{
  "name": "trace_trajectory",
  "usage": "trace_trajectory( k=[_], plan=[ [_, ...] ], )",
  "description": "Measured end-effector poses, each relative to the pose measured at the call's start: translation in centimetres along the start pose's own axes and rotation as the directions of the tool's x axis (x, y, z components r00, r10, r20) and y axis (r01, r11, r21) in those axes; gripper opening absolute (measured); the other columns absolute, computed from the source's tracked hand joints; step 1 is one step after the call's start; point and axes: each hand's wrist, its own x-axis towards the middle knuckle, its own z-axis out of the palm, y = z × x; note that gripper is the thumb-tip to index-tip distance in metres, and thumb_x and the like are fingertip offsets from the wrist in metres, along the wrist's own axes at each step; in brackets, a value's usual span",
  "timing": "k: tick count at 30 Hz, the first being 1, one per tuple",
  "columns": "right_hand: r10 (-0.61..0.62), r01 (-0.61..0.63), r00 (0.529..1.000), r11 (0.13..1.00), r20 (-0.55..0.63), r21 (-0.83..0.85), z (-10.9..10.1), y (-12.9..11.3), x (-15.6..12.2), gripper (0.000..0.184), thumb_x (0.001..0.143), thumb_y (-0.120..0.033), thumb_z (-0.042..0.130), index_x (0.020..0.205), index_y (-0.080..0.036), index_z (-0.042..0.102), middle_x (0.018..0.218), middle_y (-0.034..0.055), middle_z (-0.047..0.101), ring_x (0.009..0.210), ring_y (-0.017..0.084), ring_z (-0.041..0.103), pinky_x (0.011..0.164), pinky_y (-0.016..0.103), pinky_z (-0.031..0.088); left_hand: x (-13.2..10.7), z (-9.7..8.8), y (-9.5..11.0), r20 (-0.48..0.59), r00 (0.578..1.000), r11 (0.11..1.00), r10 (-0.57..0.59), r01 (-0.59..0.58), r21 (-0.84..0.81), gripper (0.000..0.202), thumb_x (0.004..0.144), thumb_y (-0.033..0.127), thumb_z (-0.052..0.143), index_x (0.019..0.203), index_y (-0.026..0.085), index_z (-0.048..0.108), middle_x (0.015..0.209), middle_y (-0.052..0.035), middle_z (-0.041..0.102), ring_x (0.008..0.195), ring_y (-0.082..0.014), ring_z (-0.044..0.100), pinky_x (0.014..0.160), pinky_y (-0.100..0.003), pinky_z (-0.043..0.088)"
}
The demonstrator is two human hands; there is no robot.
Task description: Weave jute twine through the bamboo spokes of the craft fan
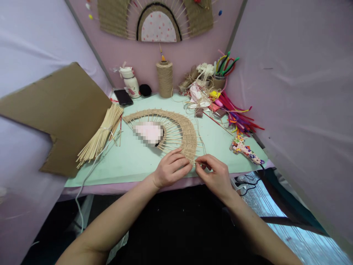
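A half-round fan woven from tan twine over thin sticks (189,134) lies on the pale green tabletop, its near end towards me. My left hand (172,167) is closed on that near end, fingers bent over the woven band. Right beside it, my right hand (213,173) pinches a thin strand of twine (198,162) at the band's edge, thumb and forefinger together. From there a loose length of twine (202,141) runs up along the fan's outer side. The fan's light centre piece (149,132) is blurred.
A bundle of thin sticks (100,134) and a large cardboard piece (63,110) lie left. At the back stand a bottle (131,82) and a twine cone (164,79), with a phone (123,97). Right are pipe cleaners (239,114) and a patterned glue gun (248,151).
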Motion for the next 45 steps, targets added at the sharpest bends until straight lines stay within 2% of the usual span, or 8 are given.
trace_trajectory(
  k=[7,10,15,24,29,36,42,45],
  plan=[
    [0.049,-0.049,0.999,0.998,-0.010,0.040,-0.3,0.3,-0.4,0.016,0.082,-0.018,0.060,0.097,-0.022,0.055,0.079,0.0002,0.062,0.063,0.013,0.056,0.062,0.026,0.048,-0.1,0.2,-0.6,-0.003,0.993,0.976,-0.117,0.115,-0.187,0.012,0.079,0.032,0.069,0.090,0.030,0.074,0.093,-0.0037,0.075,0.097,-0.0199,0.065,0.115,-0.054,0.027],
    [0.030,-0.029,0.999,0.999,-0.018,0.025,-0.8,0.5,-0.8,0.010,0.083,-0.018,0.060,0.090,-0.022,0.054,0.076,-0.0006,0.060,0.063,0.013,0.055,0.062,0.026,0.047,-0.1,0.4,-0.7,-0.002,0.986,0.954,-0.167,0.162,-0.251,0.012,0.079,0.035,0.069,0.088,0.028,0.074,0.090,-0.0045,0.075,0.098,-0.0205,0.064,0.115,-0.055,0.025],
    [-0.048,0.047,0.999,0.998,0.013,0.033,-1.3,0.7,-1.4,0.010,0.087,-0.014,0.053,0.081,-0.022,0.056,0.074,0.0010,0.059,0.069,0.014,0.056,0.065,0.028,0.046,-0.1,0.5,-0.7,-0.006,0.994,0.973,-0.109,0.105,-0.207,0.010,0.078,0.030,0.071,0.088,0.027,0.074,0.089,-0.0054,0.074,0.096,-0.0200,0.065,0.113,-0.053,0.031],
    [0.025,-0.028,0.996,0.999,0.088,0.033,-0.7,0.9,-0.9,0.011,0.089,-0.018,0.051,0.082,-0.022,0.058,0.080,0.0034,0.063,0.076,0.017,0.060,0.070,0.030,0.048,-0.5,0.9,-1.3,-0.032,0.997,0.990,-0.069,0.065,-0.125,0.013,0.079,0.032,0.070,0.090,0.028,0.073,0.089,-0.0053,0.073,0.096,-0.0203,0.064,0.110,-0.054,0.035],
    [0.032,-0.032,0.999,0.999,-0.012,0.001,-0.5,0.9,-0.8,0.010,0.090,-0.020,0.053,0.081,-0.022,0.058,0.077,0.0024,0.062,0.072,0.016,0.057,0.068,0.030,0.047,-0.6,0.8,-1.1,-0.025,0.995,0.977,-0.093,0.087,-0.192,0.013,0.077,0.027,0.072,0.090,0.028,0.073,0.089,-0.0052,0.072,0.094,-0.0199,0.064,0.110,-0.054,0.034],
    [0.052,-0.054,0.998,0.996,-0.034,-0.068,-0.3,0.6,-0.3,0.009,0.089,-0.025,0.058,0.081,-0.022,0.056,0.073,0.0007,0.060,0.067,0.015,0.055,0.065,0.029,0.044,-0.8,0.6,-0.8,0.022,0.998,0.998,0.062,-0.061,-0.026,0.011,0.082,0.021,0.064,0.088,0.027,0.072,0.090,-0.0052,0.072,0.093,-0.0184,0.065,0.107,-0.049,0.040],
    [0.021,-0.003,0.995,0.985,0.100,-0.172,-1.1,0.6,0.5,0.010,0.090,-0.024,0.055,0.081,-0.022,0.056,0.076,0.0024,0.061,0.071,0.017,0.057,0.068,0.030,0.043,-1.1,0.6,-1.1,0.035,0.990,0.988,0.136,-0.138,0.072,0.015,0.084,0.020,0.063,0.094,0.027,0.071,0.094,-0.0047,0.072,0.096,-0.0173,0.065,0.105,-0.046,0.043],
    [0.067,-0.014,0.975,0.970,0.212,-0.243,-1.7,0.5,0.9,0.009,0.088,-0.022,0.057,0.079,-0.021,0.056,0.075,0.0023,0.061,0.072,0.018,0.057,0.067,0.029,0.041,-1.0,0.7,-1.0,-0.001,0.973,0.967,0.229,-0.227,0.119,0.018,0.083,0.014,0.063,0.095,0.025,0.070,0.096,-0.0043,0.072,0.096,-0.0162,0.065,0.103,-0.044,0.046]
  ],
)
